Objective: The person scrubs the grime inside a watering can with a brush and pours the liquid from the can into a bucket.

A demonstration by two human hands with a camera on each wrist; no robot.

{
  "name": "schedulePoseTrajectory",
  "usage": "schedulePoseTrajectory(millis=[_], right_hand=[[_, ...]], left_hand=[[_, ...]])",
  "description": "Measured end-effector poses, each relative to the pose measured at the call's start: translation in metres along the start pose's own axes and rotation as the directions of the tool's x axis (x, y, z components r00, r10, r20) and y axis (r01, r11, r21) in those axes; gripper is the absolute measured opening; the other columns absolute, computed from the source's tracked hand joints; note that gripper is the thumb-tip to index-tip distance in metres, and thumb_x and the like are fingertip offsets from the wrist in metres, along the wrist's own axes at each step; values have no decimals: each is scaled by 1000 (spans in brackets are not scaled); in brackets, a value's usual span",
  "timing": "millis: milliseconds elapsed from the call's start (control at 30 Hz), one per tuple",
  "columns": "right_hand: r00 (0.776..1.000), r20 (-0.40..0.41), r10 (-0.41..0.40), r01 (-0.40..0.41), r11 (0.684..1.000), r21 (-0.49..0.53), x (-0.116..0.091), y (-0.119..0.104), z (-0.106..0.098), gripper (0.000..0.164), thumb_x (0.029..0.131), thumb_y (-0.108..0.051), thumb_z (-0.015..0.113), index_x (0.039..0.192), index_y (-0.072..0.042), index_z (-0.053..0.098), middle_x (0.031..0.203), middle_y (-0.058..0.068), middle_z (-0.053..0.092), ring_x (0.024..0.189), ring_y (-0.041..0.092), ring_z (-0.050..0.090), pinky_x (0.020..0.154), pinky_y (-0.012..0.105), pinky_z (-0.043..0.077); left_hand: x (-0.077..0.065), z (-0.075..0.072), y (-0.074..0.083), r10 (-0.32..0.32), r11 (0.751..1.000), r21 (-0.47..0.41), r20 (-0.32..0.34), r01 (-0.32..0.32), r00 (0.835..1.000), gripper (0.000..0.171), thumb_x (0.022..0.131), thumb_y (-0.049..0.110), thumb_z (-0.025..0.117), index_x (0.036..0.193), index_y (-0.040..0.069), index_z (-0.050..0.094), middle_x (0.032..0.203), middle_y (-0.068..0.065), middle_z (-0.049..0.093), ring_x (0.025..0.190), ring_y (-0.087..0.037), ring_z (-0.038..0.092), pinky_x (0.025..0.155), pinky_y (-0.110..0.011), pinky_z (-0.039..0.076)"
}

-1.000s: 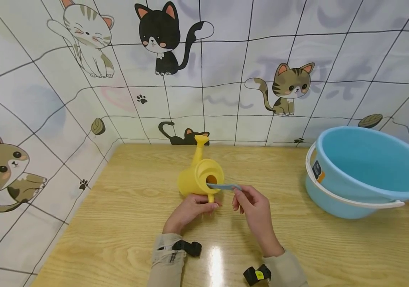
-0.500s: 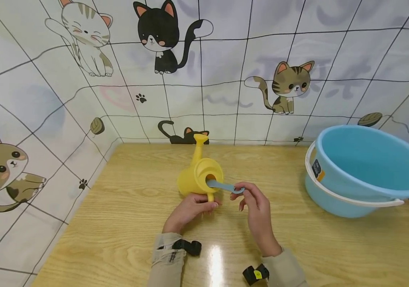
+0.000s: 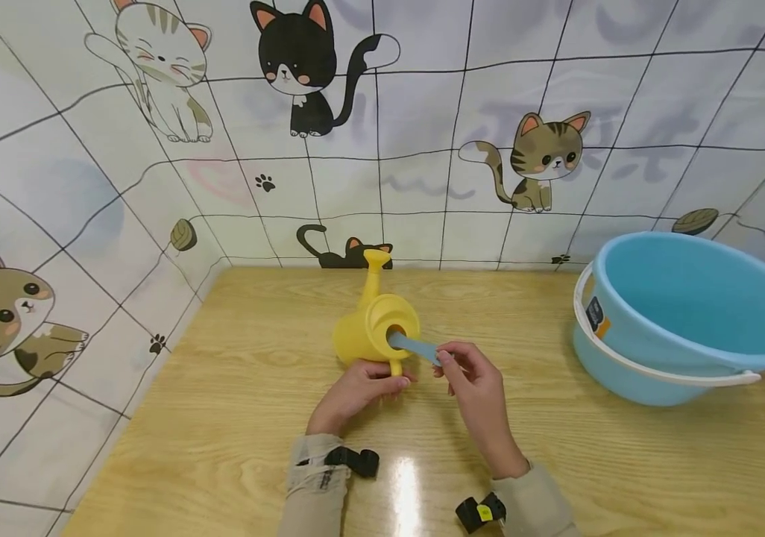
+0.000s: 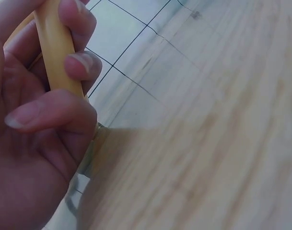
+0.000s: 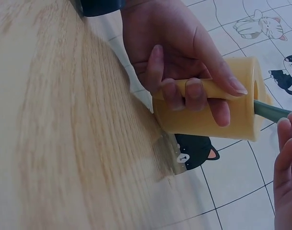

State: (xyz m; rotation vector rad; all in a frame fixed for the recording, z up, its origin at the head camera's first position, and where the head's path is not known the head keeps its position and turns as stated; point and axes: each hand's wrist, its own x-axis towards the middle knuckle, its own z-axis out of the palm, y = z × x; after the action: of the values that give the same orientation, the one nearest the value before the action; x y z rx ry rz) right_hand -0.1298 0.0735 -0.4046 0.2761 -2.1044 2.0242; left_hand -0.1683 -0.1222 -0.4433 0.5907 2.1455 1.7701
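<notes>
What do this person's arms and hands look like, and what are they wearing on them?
The left hand and right hand are bare, without gloves. Both arms have beige sleeves; the left cuff looks wrinkled, with a few dark marks. A small black device sits near each wrist: the left device looks plain, while the right device has a yellow patch.

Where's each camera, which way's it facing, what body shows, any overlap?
Head: on the head, facing forward and down at the watering can and wall; left hand, right hand and sleeves show.
Left wrist: on that wrist, facing the can's handle and the table; the left hand shows, fingers round the handle.
Right wrist: on that wrist, facing the can side-on; left hand and part of the right show.
Head and right wrist share the can, stick and both hands.
</notes>
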Motion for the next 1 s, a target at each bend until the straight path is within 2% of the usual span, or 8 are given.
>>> schedulePoseTrajectory(millis=[167, 333, 467, 633, 800, 1000], right_hand=[[999, 12, 46, -46, 999, -25, 1, 2, 2, 19, 89, -19, 56, 98, -3, 60, 79, 17, 59, 67, 17, 56, 51, 30, 43], [997, 50, 62, -59, 997, -58, 1, 2, 2, 17, 89, -18, 55, 99, -5, 60, 78, 13, 59, 64, 16, 55, 49, 26, 41], [995, 71, 72, -68, 996, -61, 2, 2, 3, 16, 89, -19, 56, 97, -6, 60, 77, 10, 59, 64, 16, 54, 49, 25, 41], [994, 76, 82, -77, 995, -68, 4, 15, 1, 19, 89, -27, 55, 95, -11, 62, 79, 15, 60, 66, 23, 55, 49, 29, 43], [996, 83, 46, -40, 997, -67, 6, 29, 0, 24, 89, -34, 53, 96, -13, 62, 80, 15, 61, 69, 32, 55, 51, 32, 43], [997, 77, 26, -22, 998, -56, 4, 22, -2, 22, 90, -29, 52, 93, -10, 63, 79, 15, 61, 67, 24, 56, 51, 32, 44]], left_hand=[[2, 1, -6, 6, 1000, -13, -18, -7, 1000, 29, 84, 27, 63, 97, 3, 68, 73, -18, 56, 71, -37, 46, 62, -37, 41], [8, 2, -26, 17, 1000, 0, -40, -17, 999, 30, 82, 34, 64, 94, 7, 70, 69, -7, 57, 66, -24, 47, 59, -32, 40], [9, 1, -30, 0, 1000, 5, -44, 0, 999, 30, 81, 36, 64, 95, 10, 70, 69, -5, 56, 66, -19, 47, 59, -31, 40], [9, 1, -27, -14, 1000, 0, -36, 14, 999, 31, 81, 35, 65, 96, 8, 70, 69, -4, 56, 66, -19, 46, 59, -30, 39], [6, 1, -16, -21, 1000, -20, -21, 21, 1000, 31, 82, 30, 64, 97, 3, 68, 69, -5, 55, 67, -22, 46, 61, -33, 39], [1, 2, -1, -21, 1000, -21, 6, 21, 1000, 32, 84, 27, 63, 97, -2, 66, 70, -7, 55, 69, -23, 47, 65, -37, 40]])
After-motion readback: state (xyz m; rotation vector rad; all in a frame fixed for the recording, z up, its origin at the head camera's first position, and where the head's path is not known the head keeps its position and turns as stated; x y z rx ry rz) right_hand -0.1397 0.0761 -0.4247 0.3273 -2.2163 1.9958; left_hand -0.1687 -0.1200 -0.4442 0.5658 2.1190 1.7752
